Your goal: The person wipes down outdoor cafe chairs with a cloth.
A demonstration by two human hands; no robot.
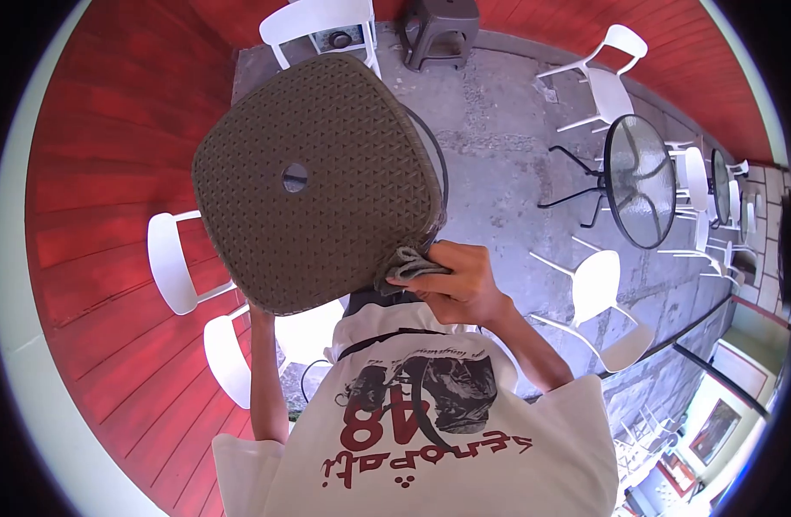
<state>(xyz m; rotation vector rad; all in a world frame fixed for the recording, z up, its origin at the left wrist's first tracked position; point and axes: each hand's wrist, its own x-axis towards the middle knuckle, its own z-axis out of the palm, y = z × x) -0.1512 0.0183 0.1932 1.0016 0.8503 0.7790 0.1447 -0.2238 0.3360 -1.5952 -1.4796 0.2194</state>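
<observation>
Raised before the torso (421,414), a brown stool (335,228), likely light, stiff plastic, should hold best by its rim (322,306); on my feed the right hand (460,280) pinches a gray cloth (404,265) against one corner, left fingers hidden, state unknown to me

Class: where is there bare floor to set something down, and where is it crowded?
Widest bare patch: the grey floor between the brown seat and the round glass table, running up between the dark stool and the upper white chair. Crowded: far right, chairs around a further table; left, more chairs by the red wall.
</observation>
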